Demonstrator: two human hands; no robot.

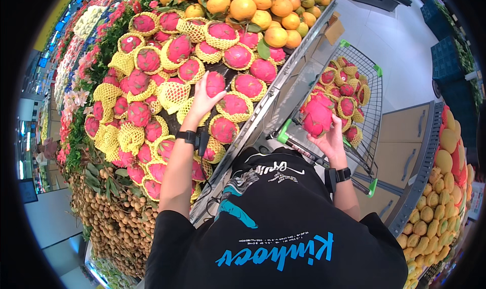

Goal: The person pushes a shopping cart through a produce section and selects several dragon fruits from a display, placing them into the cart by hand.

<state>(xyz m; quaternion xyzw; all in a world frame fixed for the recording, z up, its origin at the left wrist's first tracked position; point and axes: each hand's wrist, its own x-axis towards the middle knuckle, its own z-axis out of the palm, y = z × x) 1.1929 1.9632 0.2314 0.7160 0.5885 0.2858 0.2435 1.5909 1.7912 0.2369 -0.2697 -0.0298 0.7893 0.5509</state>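
My left hand (203, 99) reaches over the fruit display, its fingers around a bare pink dragon fruit (216, 83). Around it lie several more dragon fruits, many in yellow foam nets, such as the netted dragon fruit (234, 105) beside my wrist. An empty-looking yellow foam net (173, 95) rests to the left of that hand. On the right, my right hand (331, 143) grips a large pink dragon fruit (318, 118) from below, close to the near end of a shopping cart (375, 132). Inside the cart sits a heap of netted dragon fruits (347, 106).
Oranges (243, 8) are piled at the far end of the display, past its metal edge (263, 107). Brown longans (111, 218) lie at the near left. A second stand with yellow fruit (433, 213) and a drawer cabinet (400, 160) borders the cart on the right.
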